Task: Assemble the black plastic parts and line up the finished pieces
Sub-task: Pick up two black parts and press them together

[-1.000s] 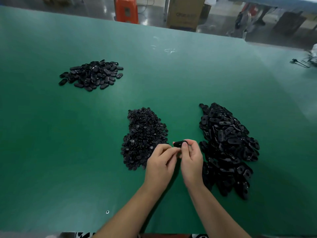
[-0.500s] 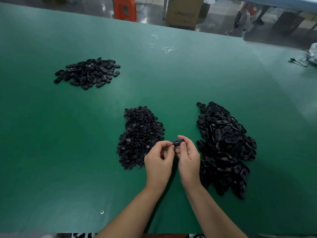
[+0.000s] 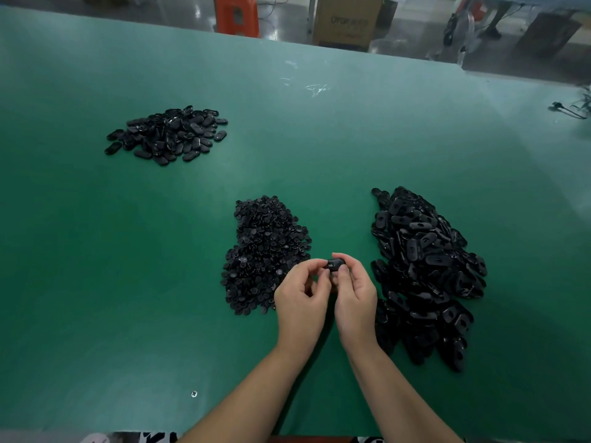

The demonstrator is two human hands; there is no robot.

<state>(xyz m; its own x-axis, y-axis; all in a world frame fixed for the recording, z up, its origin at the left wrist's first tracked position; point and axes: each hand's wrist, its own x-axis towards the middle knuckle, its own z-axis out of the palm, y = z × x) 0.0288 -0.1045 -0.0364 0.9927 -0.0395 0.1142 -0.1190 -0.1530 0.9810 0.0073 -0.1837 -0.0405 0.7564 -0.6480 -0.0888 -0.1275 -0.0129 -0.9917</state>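
1. Two hands meet over the table (image 3: pixel 96 282), fingertips close together, between two heaps.
2. The right hand (image 3: pixel 355 292) pinches one black part (image 3: pixel 334 264) between thumb and fingers; the part sits at the fingertips, clear of the cloth.
3. The left hand (image 3: pixel 302 298) has its fingers curled, the tips touching the same part from the left; whether it holds a second, smaller piece I cannot tell.
4. Three heaps lie on the green surface, each too many to count.
5. The round heap (image 3: pixel 265 254), small disc-like pieces, lies just left of the hands, its near-right edge touching the left hand's outline.
6. The oblong heap (image 3: pixel 425 270), larger slotted pieces, lies just right of the hands and runs down beside the right forearm.
7. The far heap (image 3: pixel 169 134), oblong pieces, sits well apart at the far left.
8. One small pale bit (image 3: pixel 193 393) lies alone near the front edge, left of the left forearm.
9. Open green cloth stretches between the far heap and the two near heaps, and across the far middle and right.
10. The far edge runs diagonally across the top; beyond it stand one orange stool (image 3: pixel 236 14) and one carton (image 3: pixel 347 22).
11. One dark cable (image 3: pixel 567 108) lies at the right edge.
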